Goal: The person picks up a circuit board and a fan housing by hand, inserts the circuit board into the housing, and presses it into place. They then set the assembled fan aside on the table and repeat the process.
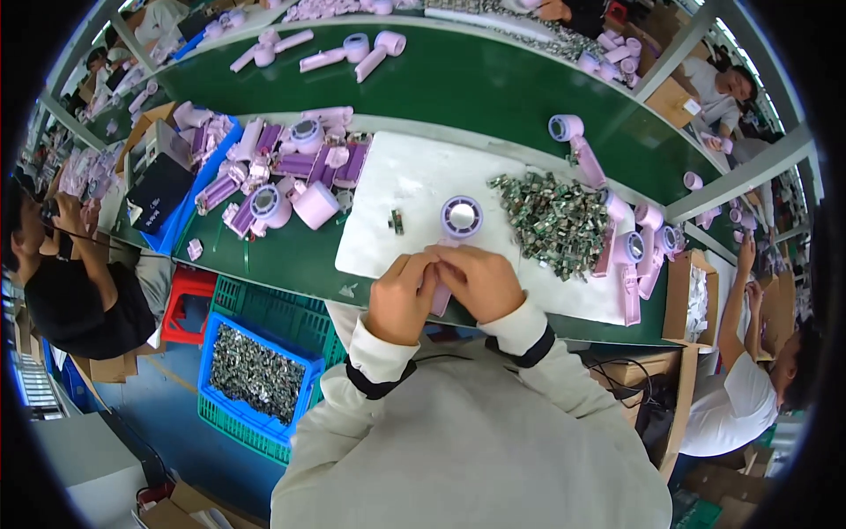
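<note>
Where left fingers (421, 265) meet right fingers (456, 261), both hold a lilac device (462, 217).

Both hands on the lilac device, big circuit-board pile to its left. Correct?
Wrong side: the big circuit-board pile is to the right of the lilac device, as the head view shows. The left hand and right hand are both on the device, as stated.

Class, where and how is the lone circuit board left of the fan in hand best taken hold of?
Probably by its long sides, near mid-length, from above: the circuit board is narrow, runs roughly front to back, and lies apart from the heap of circuit boards and the lilac handheld fan.
</note>
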Demonstrator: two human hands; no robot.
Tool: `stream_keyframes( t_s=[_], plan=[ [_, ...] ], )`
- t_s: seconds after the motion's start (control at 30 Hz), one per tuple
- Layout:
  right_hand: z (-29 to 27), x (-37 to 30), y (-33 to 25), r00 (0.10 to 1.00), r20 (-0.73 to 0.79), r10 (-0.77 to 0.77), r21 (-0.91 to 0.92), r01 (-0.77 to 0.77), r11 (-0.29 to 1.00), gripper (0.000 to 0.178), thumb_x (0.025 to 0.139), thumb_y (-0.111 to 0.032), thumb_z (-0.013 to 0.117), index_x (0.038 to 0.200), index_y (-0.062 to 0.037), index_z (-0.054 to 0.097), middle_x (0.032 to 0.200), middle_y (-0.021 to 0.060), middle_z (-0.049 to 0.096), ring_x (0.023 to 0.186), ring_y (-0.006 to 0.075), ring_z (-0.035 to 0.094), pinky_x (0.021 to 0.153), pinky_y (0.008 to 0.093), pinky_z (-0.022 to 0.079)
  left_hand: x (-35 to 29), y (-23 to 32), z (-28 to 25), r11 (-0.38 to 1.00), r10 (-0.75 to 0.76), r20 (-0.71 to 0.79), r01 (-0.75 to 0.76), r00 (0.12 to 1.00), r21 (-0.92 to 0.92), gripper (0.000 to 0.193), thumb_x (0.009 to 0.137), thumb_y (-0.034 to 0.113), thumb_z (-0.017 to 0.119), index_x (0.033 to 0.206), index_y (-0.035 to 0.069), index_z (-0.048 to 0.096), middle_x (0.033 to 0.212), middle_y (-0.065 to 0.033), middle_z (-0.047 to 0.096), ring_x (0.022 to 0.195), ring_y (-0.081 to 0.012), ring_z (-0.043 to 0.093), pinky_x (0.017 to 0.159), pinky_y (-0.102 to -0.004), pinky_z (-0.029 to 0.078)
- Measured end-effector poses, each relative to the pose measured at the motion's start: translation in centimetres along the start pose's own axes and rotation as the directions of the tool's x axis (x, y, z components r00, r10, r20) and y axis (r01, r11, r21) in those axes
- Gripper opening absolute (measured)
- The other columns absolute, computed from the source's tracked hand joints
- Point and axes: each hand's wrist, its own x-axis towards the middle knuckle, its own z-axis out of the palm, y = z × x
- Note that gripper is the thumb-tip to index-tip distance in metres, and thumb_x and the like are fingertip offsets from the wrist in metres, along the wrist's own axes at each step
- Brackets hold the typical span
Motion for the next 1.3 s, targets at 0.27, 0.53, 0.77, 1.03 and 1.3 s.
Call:
stream_keyframes(
  t_s=[0.27, 0.53, 0.77, 1.03, 1.3],
  plan=[
    [-0.8, 1.1, 0.0, 0.995, 0.099, 0.027, 0.084, -0.035, 0.996, 0.016, 0.086, -0.015, 0.073, 0.098, -0.0050, 0.075, 0.073, 0.0102, 0.065, 0.062, 0.0227, 0.063, 0.057, 0.0340, 0.048, 2.6, 0.2, -1.7, 0.993, 0.119, -0.176, -0.118, 0.977, 0.016, 0.021, 0.085, 0.000, 0.072, 0.106, 0.003, 0.069, 0.093, -0.0140, 0.071, 0.081, -0.0300, 0.070, 0.070, -0.0365, 0.055],
    [-0.4, 1.0, -0.7, 0.983, -0.006, 0.184, 0.189, -0.179, 0.965, 0.014, 0.079, -0.008, 0.077, 0.092, -0.0030, 0.077, 0.066, 0.0067, 0.056, 0.056, 0.0144, 0.051, 0.054, 0.0290, 0.041, 4.9, -4.0, -1.6, 0.902, 0.240, -0.073, -0.194, 0.968, 0.385, 0.024, 0.083, 0.000, 0.074, 0.106, 0.001, 0.069, 0.096, -0.0160, 0.069, 0.085, -0.0344, 0.069, 0.072, -0.0370, 0.055],
    [-0.4, 1.4, -0.3, 0.991, -0.024, 0.128, 0.194, -0.121, 0.974, 0.014, 0.079, -0.008, 0.078, 0.092, -0.0027, 0.075, 0.068, 0.0061, 0.056, 0.057, 0.0145, 0.051, 0.054, 0.0287, 0.042, 1.5, -3.6, -0.4, 0.904, -0.141, 0.048, 0.148, 0.989, -0.401, 0.030, 0.087, -0.006, 0.073, 0.117, -0.002, 0.069, 0.110, -0.0131, 0.072, 0.099, -0.0188, 0.071, 0.083, -0.0270, 0.056],
    [-0.7, 1.6, 0.0, 0.995, -0.070, -0.066, 0.012, 0.067, 0.998, 0.010, 0.080, -0.012, 0.077, 0.087, -0.0075, 0.073, 0.073, 0.0056, 0.061, 0.060, 0.0208, 0.060, 0.056, 0.0322, 0.049, 0.6, -2.5, -0.8, 0.699, -0.358, 0.213, 0.412, 0.909, -0.584, 0.032, 0.092, -0.008, 0.067, 0.124, -0.004, 0.065, 0.107, -0.0142, 0.073, 0.099, -0.0170, 0.070, 0.088, -0.0269, 0.056],
    [0.8, 0.8, 0.3, 0.977, -0.089, -0.193, -0.190, 0.174, 0.966, 0.011, 0.082, -0.013, 0.074, 0.090, -0.0093, 0.068, 0.076, 0.0053, 0.059, 0.064, 0.0245, 0.064, 0.057, 0.0350, 0.051, 0.5, -3.4, -1.1, 0.718, -0.331, 0.235, 0.406, 0.914, -0.565, 0.030, 0.093, -0.006, 0.067, 0.124, -0.004, 0.066, 0.106, -0.0129, 0.073, 0.100, -0.0172, 0.070, 0.089, -0.0275, 0.055]
  ],
)
